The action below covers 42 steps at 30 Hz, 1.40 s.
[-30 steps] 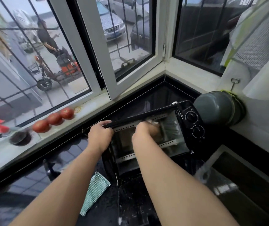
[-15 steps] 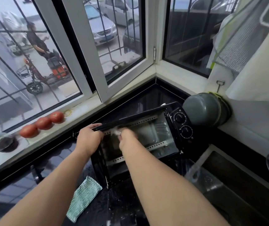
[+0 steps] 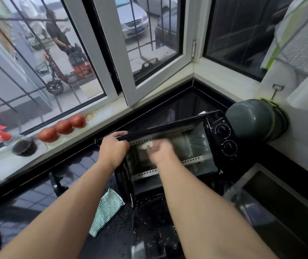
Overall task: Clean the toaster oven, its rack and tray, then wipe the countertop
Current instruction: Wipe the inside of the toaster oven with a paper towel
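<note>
A black toaster oven stands tilted on the dark countertop, its door folded down toward me. My left hand grips the oven's top front edge. My right hand is inside the cavity near the upper left, blurred, shut on a small white wipe. A green and white striped cloth lies on the counter to the left of the open door.
Three tomatoes and a dark dish sit on the white window sill. A grey pot lies on its side to the right of the oven. A sink is at the lower right.
My right hand has moved from the right side of the oven cavity to its upper left, wiping. My left hand keeps its hold on the oven's top edge.
</note>
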### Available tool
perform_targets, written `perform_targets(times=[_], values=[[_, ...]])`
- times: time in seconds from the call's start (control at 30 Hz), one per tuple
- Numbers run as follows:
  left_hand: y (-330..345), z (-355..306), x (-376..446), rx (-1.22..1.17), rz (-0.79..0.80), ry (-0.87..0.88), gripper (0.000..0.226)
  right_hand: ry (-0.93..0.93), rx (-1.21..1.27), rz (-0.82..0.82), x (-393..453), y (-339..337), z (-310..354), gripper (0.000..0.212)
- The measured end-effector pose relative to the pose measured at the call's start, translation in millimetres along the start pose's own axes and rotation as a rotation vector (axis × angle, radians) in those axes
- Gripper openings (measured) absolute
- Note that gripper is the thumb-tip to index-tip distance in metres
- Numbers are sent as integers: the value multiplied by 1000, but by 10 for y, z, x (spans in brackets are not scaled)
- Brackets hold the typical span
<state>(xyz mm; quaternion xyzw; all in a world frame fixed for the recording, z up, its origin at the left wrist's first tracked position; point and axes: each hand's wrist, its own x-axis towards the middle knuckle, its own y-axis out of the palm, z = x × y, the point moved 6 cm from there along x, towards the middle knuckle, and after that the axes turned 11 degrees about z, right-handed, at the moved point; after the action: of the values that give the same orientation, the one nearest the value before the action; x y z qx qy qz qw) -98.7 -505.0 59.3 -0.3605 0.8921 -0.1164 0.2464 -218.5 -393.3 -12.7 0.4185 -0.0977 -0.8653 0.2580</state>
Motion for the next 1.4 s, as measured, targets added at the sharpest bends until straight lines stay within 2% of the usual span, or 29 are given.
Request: perform_targets(times=[0.07, 0.1, 0.13, 0.27, 0.33, 0.47, 0.63, 0.7, 0.77, 0.87, 0.97, 1.07, 1.17, 1.23, 1.3, 1.4], values=[[-6, -13, 4, 5, -10, -3, 50, 9, -97, 185, 68, 312, -175, 29], [-15, -24, 22, 3, -15, -4, 53, 58, -62, 317, 127, 463, -258, 32], [-23, -36, 47, 9, -14, -7, 54, 102, -11, 375, 153, 544, -288, 32], [-41, -67, 120, 33, -2, -19, 57, 124, -93, 416, 279, 532, -256, 28], [-41, -55, 118, 22, 5, -24, 57, 121, 50, 429, 169, 509, -212, 28], [-29, -62, 134, -7, 23, -31, 56, 45, 330, 241, 113, 105, -33, 35], [-18, -103, 120, 10, 36, -19, 57, -99, 704, -94, 155, -633, 380, 23], [-5, -130, 88, -1, 27, -4, 58, -157, 734, -147, 118, -692, 448, 27], [-1, -134, 52, -13, 7, 5, 57, -178, 642, -141, 117, -563, 462, 32], [-3, -91, -3, 8, -11, 9, 50, -66, 305, -138, 163, -219, 203, 27], [14, -45, -73, 20, -39, 54, 42, 26, 37, 71, 291, 296, -321, 5], [26, -22, -126, 25, -68, 100, 35, 27, -56, 152, 194, 573, -525, 26], [27, 13, -145, 19, -67, 107, 37, 106, -117, 189, 111, 539, -474, 28], [36, 17, -159, 17, -55, 92, 41, 120, -11, 211, 34, 435, -399, 18], [40, 10, -162, 37, -49, 77, 42, 90, 219, 197, -43, 259, -278, 21], [17, -33, -148, 38, -41, 57, 42, 6, 648, 27, -269, -131, 33, 17]])
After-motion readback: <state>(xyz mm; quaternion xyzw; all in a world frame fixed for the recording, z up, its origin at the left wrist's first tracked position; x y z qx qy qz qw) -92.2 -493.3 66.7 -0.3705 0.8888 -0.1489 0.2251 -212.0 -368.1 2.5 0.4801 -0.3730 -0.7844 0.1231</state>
